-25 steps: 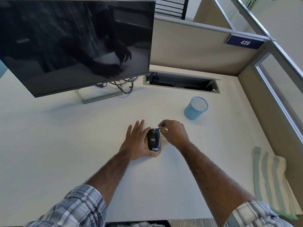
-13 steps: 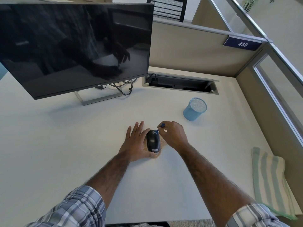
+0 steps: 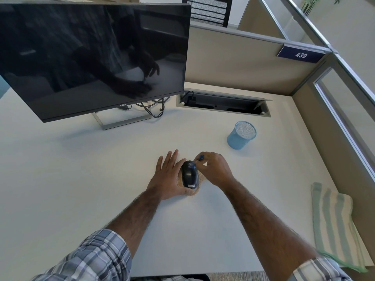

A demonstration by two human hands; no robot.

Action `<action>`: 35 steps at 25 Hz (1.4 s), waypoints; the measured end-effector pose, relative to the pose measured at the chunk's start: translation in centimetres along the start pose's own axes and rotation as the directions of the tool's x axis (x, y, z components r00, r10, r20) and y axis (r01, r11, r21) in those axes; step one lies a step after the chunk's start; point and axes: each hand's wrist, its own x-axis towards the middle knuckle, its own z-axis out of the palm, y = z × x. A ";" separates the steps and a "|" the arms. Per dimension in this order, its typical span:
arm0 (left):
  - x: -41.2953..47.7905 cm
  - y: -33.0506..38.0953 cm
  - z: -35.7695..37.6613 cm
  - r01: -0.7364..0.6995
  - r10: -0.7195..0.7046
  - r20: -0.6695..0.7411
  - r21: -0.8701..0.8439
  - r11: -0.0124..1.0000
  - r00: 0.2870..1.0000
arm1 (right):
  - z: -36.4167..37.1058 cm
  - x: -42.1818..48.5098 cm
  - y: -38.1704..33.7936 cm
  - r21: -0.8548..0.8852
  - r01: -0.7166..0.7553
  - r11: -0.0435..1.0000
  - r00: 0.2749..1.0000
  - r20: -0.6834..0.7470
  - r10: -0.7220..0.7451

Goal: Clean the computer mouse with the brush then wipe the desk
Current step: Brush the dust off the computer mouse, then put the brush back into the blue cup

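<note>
my left hand (image 3: 170,175) steadies the mouse (image 3: 189,176); my right hand (image 3: 215,168) pinches the brush (image 3: 197,160) at its front. brushing underway, desk (image 3: 81,179) unwiped.

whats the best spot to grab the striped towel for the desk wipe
Take the striped towel by its near end at the desk's front edge, coming from the right with the right hand. It lies flat and folded along the right partition, clear of other things, so pinching the layered edge there should lift it whole.
</note>
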 end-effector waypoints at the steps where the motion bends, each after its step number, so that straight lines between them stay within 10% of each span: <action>1: 0.0 0.0 0.0 -0.003 0.003 0.001 0.004 1.000 1.000 | -0.2 -0.3 0.0 0.031 -0.002 1.000 0.999 0.041 0.001; 15: 0.0 -0.1 0.0 -0.008 0.008 -0.010 -0.009 1.000 1.000 | -0.4 -2.3 0.5 -0.018 0.004 1.000 0.986 0.166 -0.001; 35: 4.3 6.6 -0.8 -0.031 0.052 -0.131 0.157 0.987 0.990 | -7.1 -3.6 3.2 0.032 -0.192 0.981 0.972 -0.133 0.195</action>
